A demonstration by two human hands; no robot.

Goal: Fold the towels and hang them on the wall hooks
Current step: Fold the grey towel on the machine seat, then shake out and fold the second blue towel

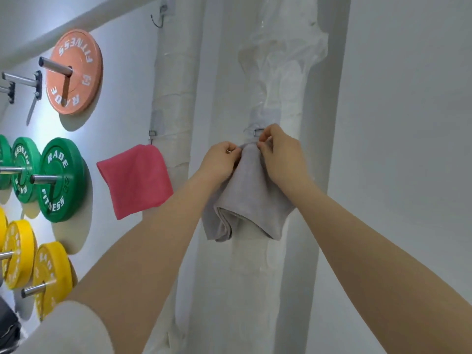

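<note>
A folded grey towel [251, 200] hangs against a wrapped white pipe [255, 264], its top corner bunched just under a small metal wall hook [258, 132]. My left hand [221, 159] pinches the towel's top from the left. My right hand [281, 154] pinches it from the right, fingertips at the hook. A pink towel [138, 180] hangs folded from another hook [152, 134] on the left pipe. A third hook [159, 17] higher on that pipe holds nothing.
Weight plates sit on wall pegs at left: an orange plate [75, 71], green plates [61, 180] and yellow plates [51, 279]. Bare steel pegs [23, 80] jut out at the upper left. Loose clear plastic wrap [283, 47] bulges above the grey towel's hook.
</note>
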